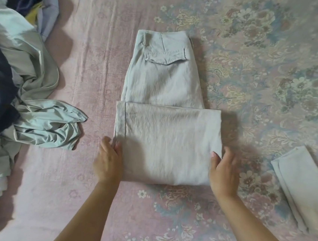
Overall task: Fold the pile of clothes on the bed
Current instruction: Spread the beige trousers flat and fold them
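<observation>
Beige trousers [166, 121] lie folded in the middle of the bed [94, 58], legs doubled up over the seat. The left hand [109, 158] and right hand [224, 172] rest flat with straight fingers against the fold's near corners. The unfolded pile [21, 78] sits at the bed's left edge, a folded beige garment [302, 190] at its right.

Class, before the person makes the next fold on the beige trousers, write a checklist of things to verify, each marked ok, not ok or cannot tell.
1. Left hand at the beige trousers' near left corner: ok.
2. Right hand at the near right corner: ok.
3. Folded layer's side edges aligned: ok.
4. Bedsheet beyond the waistband free: ok.
5. Unfolded pile clear of the trousers: ok.
6. Firm grip: cannot tell.
</observation>
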`<state>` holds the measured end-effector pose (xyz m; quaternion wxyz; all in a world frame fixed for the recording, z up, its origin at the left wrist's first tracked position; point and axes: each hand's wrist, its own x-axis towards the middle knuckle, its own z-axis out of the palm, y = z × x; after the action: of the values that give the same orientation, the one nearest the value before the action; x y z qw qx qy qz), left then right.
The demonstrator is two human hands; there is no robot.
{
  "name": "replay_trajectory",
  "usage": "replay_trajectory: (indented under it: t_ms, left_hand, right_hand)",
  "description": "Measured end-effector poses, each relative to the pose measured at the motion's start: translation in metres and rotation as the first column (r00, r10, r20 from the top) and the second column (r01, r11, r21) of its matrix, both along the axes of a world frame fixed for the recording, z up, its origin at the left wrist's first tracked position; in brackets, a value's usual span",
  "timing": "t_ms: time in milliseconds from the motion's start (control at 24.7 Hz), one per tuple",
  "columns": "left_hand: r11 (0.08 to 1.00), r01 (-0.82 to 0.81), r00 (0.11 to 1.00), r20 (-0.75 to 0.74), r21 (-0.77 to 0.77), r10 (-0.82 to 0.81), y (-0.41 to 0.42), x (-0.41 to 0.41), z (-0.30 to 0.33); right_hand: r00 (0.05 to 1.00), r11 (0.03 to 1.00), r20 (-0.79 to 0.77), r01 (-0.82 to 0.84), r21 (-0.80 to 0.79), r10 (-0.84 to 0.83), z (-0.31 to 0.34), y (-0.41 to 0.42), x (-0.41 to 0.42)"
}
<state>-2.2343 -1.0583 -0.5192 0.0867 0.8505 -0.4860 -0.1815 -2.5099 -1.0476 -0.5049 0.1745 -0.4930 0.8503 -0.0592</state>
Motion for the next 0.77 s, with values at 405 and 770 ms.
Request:
replay_trajectory:
  t_ms: [405,770]
  left_hand:
    - [0.442,0.896,0.418,0.257,0.043,-0.872,0.029,0.012,-0.001]
    - [0.267,0.914,0.360,-0.306,0.307,-0.881,0.036,0.007,0.097]
  right_hand:
    - [0.440,0.357,0.069,-0.801,0.480,0.895,0.003,0.001,-0.010]
    - [0.480,0.114,0.572,-0.823,0.557,0.665,0.076,0.012,-0.022]
